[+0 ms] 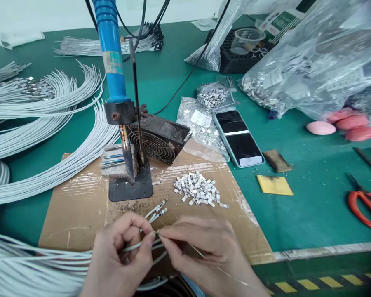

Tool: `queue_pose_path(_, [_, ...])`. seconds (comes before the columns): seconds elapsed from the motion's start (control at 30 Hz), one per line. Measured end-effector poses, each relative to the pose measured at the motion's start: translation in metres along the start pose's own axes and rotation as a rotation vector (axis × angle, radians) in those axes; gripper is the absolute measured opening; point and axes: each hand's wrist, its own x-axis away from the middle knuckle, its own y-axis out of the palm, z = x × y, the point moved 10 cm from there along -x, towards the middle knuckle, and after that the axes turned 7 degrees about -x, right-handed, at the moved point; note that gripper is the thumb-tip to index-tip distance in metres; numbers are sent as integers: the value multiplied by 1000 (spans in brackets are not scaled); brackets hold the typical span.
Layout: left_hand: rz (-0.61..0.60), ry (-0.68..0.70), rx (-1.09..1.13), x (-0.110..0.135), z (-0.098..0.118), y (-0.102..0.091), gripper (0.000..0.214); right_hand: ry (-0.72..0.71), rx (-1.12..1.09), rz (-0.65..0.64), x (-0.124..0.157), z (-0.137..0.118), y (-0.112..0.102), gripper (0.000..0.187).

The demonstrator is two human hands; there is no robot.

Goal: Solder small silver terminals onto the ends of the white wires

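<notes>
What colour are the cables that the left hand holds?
The cables are white to pale grey, best seen in the head view.

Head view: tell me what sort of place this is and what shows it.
Probably a cable-assembly workbench in a workshop or factory: bundles of white cables lie on the green bench, what looks like a soldering iron is clamped above the cardboard, and small silvery pieces are heaped nearby.

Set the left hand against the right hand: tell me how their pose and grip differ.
The left hand holds white cables; the right hand pinches a tiny piece, too small to identify. The left hand's fingers curl inward, while the right hand's thumb and index finger reach out straighter. Both are bare, fingertips close together above the cardboard.
</notes>
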Motion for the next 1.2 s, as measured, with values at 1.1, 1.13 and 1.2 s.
queue_pose_path(1.1, [163, -15, 150, -7, 1, -17, 24, 291, -464, 296, 19, 41, 3, 29])
queue_pose_path(1.13, [162, -13, 148, -7, 1, -17, 24, 279, -461, 300, 19, 40, 2, 30])
queue_pose_path(1.2, [158, -10, 147, -7, 1, -17, 24, 259, -463, 307, 20, 39, 2, 31])
